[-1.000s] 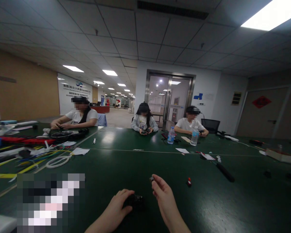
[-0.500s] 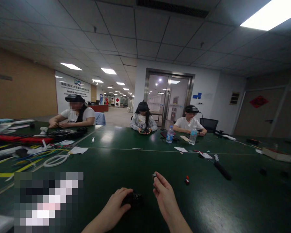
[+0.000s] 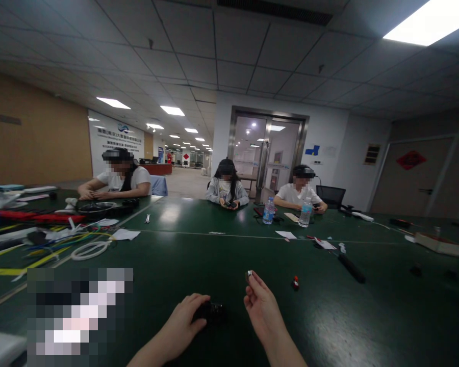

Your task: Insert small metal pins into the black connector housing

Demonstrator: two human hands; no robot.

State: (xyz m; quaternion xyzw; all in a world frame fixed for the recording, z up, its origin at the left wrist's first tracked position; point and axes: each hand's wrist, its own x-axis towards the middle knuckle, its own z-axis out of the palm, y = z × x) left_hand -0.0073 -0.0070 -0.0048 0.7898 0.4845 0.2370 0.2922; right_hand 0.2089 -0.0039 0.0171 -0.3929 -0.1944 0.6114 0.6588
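My left hand (image 3: 185, 321) is closed round one end of a small black device (image 3: 213, 310) that rests on the dark green tabletop; its kind is hard to make out. Raised a little to the right, my right hand (image 3: 263, 306) pinches a tiny silvery piece (image 3: 249, 275) between thumb and fingertips. That piece is too small to name. Further right, apart from both hands, lies a small red and black object (image 3: 296, 283).
Cables and a white coiled tube (image 3: 91, 250) crowd the left side. Two water bottles (image 3: 268, 211) stand across the table. A black-handled tool (image 3: 351, 267) lies at right, near paper scraps (image 3: 324, 243). Three people (image 3: 227, 188) sit opposite.
My right hand has shifted slightly right, and the small silvery piece in its fingertips has turned. My left hand stays on the black device.
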